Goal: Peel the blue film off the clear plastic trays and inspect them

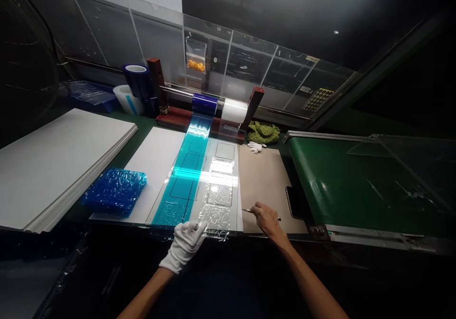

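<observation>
My left hand [185, 243], in a white glove, pinches the near end of a clear crinkled film strip [218, 200] at the table's front edge. Beside that strip runs a blue film strip [187, 172], fed from a blue roll [204, 104] on a wooden-ended roller stand [256, 101]. Both strips lie over a white board [156, 157]. My bare right hand [265, 217] is closed on a thin metal blade or tweezers [246, 210], its tip pointing left toward the clear strip, and rests on a brown sheet [263, 181].
A stack of blue film pieces [116, 191] lies left of the board, with large white panels [53, 162] further left. Tape rolls [137, 84] stand at the back left. A dark phone [294, 201], a spare white glove [255, 146], a green pouch [263, 131] and a green conveyor [342, 181] sit on the right.
</observation>
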{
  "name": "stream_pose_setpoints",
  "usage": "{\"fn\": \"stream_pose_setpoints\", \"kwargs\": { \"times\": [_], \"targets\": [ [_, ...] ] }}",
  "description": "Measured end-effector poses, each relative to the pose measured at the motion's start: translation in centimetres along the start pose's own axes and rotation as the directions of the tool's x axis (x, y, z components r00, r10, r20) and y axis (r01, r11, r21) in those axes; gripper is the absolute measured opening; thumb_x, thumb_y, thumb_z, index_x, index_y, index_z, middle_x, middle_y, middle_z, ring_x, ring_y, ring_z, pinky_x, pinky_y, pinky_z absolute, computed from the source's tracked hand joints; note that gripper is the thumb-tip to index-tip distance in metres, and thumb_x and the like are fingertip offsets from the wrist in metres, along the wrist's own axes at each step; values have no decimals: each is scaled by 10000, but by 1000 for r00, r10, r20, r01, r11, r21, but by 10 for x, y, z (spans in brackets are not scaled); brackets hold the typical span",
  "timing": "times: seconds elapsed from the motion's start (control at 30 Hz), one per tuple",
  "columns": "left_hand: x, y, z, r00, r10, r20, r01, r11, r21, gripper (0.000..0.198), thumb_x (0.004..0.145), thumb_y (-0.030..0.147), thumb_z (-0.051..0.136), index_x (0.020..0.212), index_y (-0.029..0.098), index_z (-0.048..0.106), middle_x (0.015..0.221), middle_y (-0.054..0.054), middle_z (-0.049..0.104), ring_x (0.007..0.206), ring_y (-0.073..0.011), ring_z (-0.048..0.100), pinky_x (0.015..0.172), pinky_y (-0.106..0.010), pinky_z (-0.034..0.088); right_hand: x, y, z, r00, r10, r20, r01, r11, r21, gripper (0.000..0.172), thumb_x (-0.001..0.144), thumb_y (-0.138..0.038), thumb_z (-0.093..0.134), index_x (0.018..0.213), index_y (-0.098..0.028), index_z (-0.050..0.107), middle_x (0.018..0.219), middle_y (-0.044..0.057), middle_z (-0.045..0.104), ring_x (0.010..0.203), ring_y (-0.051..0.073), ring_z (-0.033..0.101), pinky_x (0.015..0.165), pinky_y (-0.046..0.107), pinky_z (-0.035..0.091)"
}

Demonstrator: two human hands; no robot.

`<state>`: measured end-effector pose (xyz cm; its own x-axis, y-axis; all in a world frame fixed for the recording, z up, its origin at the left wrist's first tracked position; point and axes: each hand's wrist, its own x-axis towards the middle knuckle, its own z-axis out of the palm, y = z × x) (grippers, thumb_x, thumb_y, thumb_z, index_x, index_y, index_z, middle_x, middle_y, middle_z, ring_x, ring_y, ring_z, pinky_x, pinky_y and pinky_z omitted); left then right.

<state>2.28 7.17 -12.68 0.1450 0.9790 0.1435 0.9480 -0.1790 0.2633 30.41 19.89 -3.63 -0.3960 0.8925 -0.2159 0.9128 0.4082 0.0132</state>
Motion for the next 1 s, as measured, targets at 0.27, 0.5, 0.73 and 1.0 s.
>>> {"fn": "stream_pose_setpoints", "kwargs": {
  "times": [0.27,0.5,0.73,1.0],
  "targets": [
    [29,1,-29,999,-37,-3,37,998,-48,348,829,102,494,1021,343,656,1122,-76,658,1008,-252,592,882,-454,391,-21,-8,5,987,123,-102,-85,946,312,252,898,-234,433,951,-273,676,902,9,670,777,142,633,581,224,354],
    [27,2,-50,917,155,-367,-109,984,143,403,784,66,584,971,416,660,1007,-21,651,925,-177,584,839,-366,386,-36,-3,9,969,195,-152,-105,881,461,244,865,-241,435,925,-264,670,911,10,677,802,178,647,611,253,409],
    [85,-66,-128,990,-80,-113,63,987,-146,195,776,478,604,820,331,726,1019,-32,586,1008,-231,491,911,-461,328,-37,1,18,969,208,-134,-75,762,643,226,839,-280,454,914,-236,663,939,35,679,892,195,644,712,274,470],
    [160,-143,-157,953,-235,193,269,948,-169,415,674,585,616,825,222,749,1044,-65,599,992,-248,461,881,-362,331,-38,-12,39,977,189,-100,-64,703,708,239,825,-318,464,900,-227,672,945,46,692,890,203,649,735,294,495]
  ]
}}
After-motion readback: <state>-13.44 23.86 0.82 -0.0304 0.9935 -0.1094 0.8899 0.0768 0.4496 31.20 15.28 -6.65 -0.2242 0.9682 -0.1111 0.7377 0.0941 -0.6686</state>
